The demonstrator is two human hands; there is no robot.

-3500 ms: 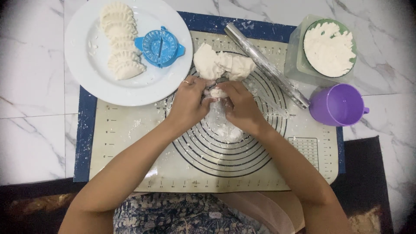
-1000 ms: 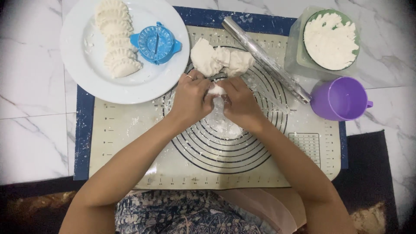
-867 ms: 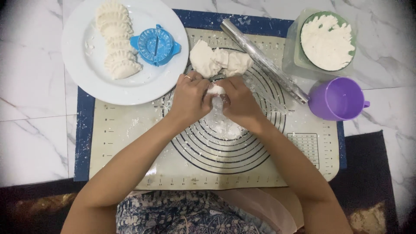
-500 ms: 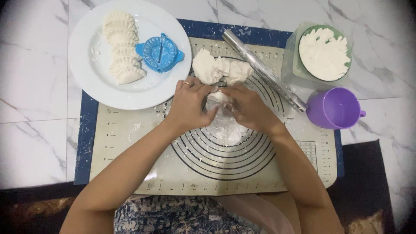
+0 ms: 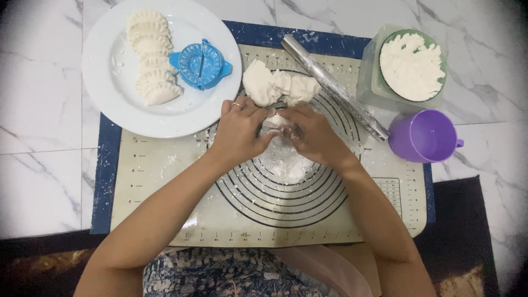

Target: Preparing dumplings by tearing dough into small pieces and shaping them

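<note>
Seen from above, the left hand (image 5: 241, 129) and the right hand (image 5: 314, 137) meet over a floury mat (image 5: 165, 209) printed with rings. Both curl closed around a small dough piece (image 5: 276, 119), pinched between their fingertips at the mat's far centre. Just beyond it lies a larger dough lump (image 5: 278, 88). A rolling pin (image 5: 335, 88) lies slanted to the right. Far right stand a flour bowl (image 5: 412, 66) and a purple cup (image 5: 423, 136). Far left, a white plate (image 5: 110, 99) holds a row of dumplings (image 5: 149, 58) and a blue mould (image 5: 201, 64).
</note>
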